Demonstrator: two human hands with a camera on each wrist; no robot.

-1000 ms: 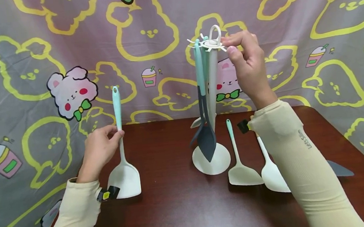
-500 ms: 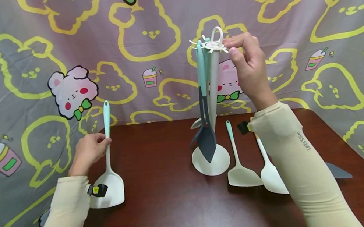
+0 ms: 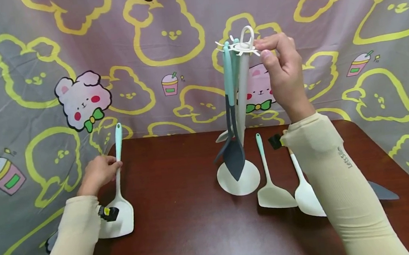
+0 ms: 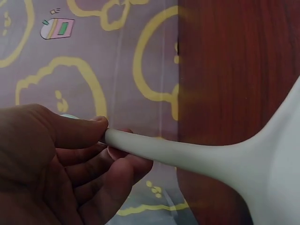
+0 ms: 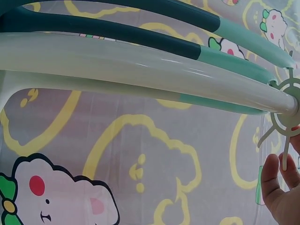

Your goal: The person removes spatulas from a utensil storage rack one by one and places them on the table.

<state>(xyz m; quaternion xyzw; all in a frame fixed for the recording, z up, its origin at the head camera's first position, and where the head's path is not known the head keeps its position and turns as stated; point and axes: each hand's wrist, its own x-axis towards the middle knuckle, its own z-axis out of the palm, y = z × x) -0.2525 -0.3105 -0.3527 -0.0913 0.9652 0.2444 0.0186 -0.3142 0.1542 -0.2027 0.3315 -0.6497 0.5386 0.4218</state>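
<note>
In the head view my left hand (image 3: 98,172) pinches a white spatula (image 3: 127,216) with a mint handle end at the table's left side. Its blade points toward me; whether it touches the table I cannot tell. The left wrist view shows thumb and fingers on the spatula's neck (image 4: 187,154). My right hand (image 3: 286,73) pinches a hook at the top of a white utensil stand (image 3: 245,94). Dark utensils with mint handles hang there, a pointed spoon (image 3: 234,161) in front. Behind the pole a pale utensil (image 3: 222,137) is mostly hidden.
Right of the stand's round base lie a beige spatula (image 3: 275,197) and a white spatula (image 3: 306,197), the latter partly behind my right sleeve. A grey blade tip (image 3: 383,191) pokes out beyond that arm. A patterned curtain (image 3: 188,116) borders the brown table (image 3: 186,237).
My left hand has carried the white spatula leftward and lower in the head view, slowing lately. The right hand keeps its hold on the stand's top, with hardly any movement.
</note>
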